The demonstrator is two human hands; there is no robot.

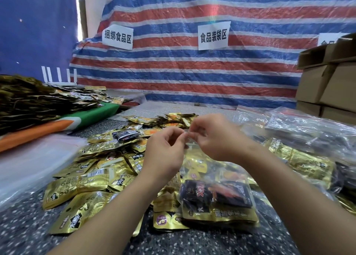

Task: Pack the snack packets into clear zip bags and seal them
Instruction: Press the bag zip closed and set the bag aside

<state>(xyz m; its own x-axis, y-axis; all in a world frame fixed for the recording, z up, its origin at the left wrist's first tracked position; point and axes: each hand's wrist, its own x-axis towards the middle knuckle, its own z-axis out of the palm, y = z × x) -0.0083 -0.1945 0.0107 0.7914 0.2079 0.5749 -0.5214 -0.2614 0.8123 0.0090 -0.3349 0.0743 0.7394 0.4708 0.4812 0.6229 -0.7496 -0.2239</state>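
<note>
Far left there's a big heap of dark-and-gold packets [28, 98] piled on a green and orange cloth [63, 122], with a stack of empty clear bags [28, 164] lying flat in front of it. Moving in, loose gold snack packets [86, 179] are scattered all over the speckled table [25, 229] — a whole mess of them, overlapping.

Dead center, the left hand [163, 152] and right hand [213, 137] are raised close together, fingertips nearly touching, both pinching the top edge of a clear zip bag [217, 198]. The bag hangs down from that pinch toward the person and its bottom rests on the table, holding a black-and-red packet plus a few gold ones inside.

Right of that sit filled clear bags [308, 131] in a pile, and further back, cardboard boxes [327, 85] are stacked against the striped tarp [192, 71] — which has white paper signs [212, 35] stuck on it.
</note>
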